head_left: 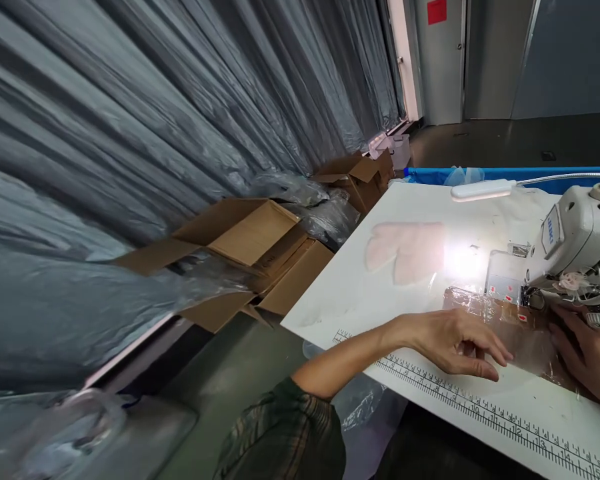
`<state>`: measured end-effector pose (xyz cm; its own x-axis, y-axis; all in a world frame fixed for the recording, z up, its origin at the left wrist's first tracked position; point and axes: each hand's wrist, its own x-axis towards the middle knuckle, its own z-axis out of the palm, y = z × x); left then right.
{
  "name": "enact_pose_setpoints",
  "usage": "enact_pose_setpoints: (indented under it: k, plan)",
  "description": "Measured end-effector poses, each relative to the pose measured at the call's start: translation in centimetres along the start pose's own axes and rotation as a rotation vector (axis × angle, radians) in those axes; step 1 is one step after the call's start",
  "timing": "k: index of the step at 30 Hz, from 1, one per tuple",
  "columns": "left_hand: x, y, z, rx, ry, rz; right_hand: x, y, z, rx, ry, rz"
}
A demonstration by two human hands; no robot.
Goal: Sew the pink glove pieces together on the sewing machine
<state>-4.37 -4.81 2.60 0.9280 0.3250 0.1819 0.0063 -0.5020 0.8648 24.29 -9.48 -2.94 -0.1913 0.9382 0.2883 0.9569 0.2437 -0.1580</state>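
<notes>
The film (525,343) lies at the scene's right, partly under the machine (573,230); the left hand (455,337), loosely curled, gripping nothing, and the right hand (591,350), fingers laid flat, seem placed to steady it.

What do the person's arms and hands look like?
The left arm wears a dark green plaid sleeve with thin, lighter brownish lines, and its forearm is bare below that. The left hand and the right hand have no gloves, and I can't see any rings or watches. The right arm is cut off by the picture's edge, so its sleeve doesn't show.
</notes>
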Motion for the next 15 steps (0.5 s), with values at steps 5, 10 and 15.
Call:
enact_pose_setpoints:
  k: [5,10,15]
  plan:
    - [-0.4,-2.1,-1.3,0.442,0.381,-0.028,0.4,-0.4,-1.1,0.071,-0.047,0.055]
    - [-1.0,-3.5,-3.1,0.63,0.389,-0.263,0.5,-1.3,-2.2,0.142,-0.064,0.07]
    - [-0.1,-2.3,-2.2,0.435,0.415,-0.357,-0.2,-2.4,-3.0,0.312,-0.04,-0.077]
